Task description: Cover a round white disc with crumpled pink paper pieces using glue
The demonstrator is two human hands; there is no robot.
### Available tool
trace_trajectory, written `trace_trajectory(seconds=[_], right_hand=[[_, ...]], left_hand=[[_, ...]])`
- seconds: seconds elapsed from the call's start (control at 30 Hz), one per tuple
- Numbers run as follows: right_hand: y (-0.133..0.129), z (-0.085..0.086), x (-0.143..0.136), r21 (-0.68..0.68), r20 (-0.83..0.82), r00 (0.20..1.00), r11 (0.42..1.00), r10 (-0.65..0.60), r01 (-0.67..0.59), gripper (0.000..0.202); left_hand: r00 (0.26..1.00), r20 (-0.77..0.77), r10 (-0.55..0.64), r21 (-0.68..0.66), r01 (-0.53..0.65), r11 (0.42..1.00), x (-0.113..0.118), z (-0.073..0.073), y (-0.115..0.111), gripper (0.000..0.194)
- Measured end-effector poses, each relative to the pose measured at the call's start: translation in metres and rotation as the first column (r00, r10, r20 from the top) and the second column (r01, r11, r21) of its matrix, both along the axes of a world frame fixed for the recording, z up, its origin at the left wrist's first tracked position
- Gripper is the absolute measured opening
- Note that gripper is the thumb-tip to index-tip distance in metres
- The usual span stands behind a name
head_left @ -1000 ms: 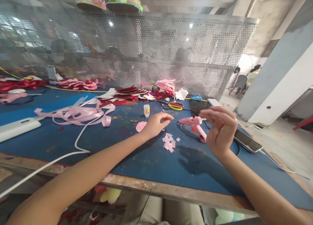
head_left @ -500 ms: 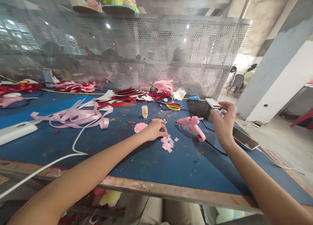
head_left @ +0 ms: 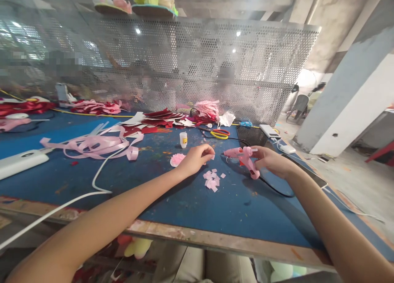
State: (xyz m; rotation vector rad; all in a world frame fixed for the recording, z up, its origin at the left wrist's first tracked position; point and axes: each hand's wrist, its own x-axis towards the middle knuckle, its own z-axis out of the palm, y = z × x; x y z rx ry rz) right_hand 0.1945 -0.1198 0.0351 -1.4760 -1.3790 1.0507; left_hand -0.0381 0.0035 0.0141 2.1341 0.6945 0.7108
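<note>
Right hand (head_left: 271, 162) at glue gun (head_left: 238, 152) — scissors (head_left: 220, 134) behind, phone (head_left: 311, 175) part-hidden.

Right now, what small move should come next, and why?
Probably lift the pink glue gun with the right hand: that hand is at the gun's handle, while the left hand pinches a small pink piece near the nozzle.

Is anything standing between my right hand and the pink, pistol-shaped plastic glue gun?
Nothing visible does. Your right hand is right at the pink, pistol-shaped plastic glue gun; whether it grips firmly is unclear.
</note>
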Motion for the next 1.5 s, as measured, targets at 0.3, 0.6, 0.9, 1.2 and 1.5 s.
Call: trace_trajectory(seconds=[0.3, 0.6, 0.9, 1.2, 1.5], right_hand=[[0.013, -0.032, -0.022, 0.142, 0.561, 0.773, 0.955, -0.295, 0.261, 0.019], [0.002, -0.027, -0.044, 0.621, 0.439, 0.759, 0.773, -0.481, 0.130, 0.015], [-0.002, -0.024, -0.052, 0.692, 0.467, 0.733, 0.720, -0.495, 0.045, 0.022], [-0.002, -0.025, -0.051, 0.679, 0.580, 0.645, 0.733, -0.498, -0.044, 0.031], [-0.003, -0.025, -0.052, 0.649, 0.603, 0.631, 0.760, -0.489, -0.031, 0.034]], left_hand=[[0.992, 0.100, 0.076, -0.442, -0.024, 0.897, 0.001, -0.002, 0.004, 0.021], [0.968, 0.203, 0.147, -0.556, -0.010, 0.831, 0.000, 0.003, 0.002, 0.022], [0.939, 0.277, 0.205, -0.550, -0.020, 0.835, 0.003, 0.007, 0.000, 0.006], [0.910, 0.326, 0.256, -0.567, -0.029, 0.823, 0.002, 0.007, 0.000, 0.010], [0.927, 0.293, 0.234, -0.552, -0.037, 0.833, 0.002, 0.011, -0.006, 0.010]])
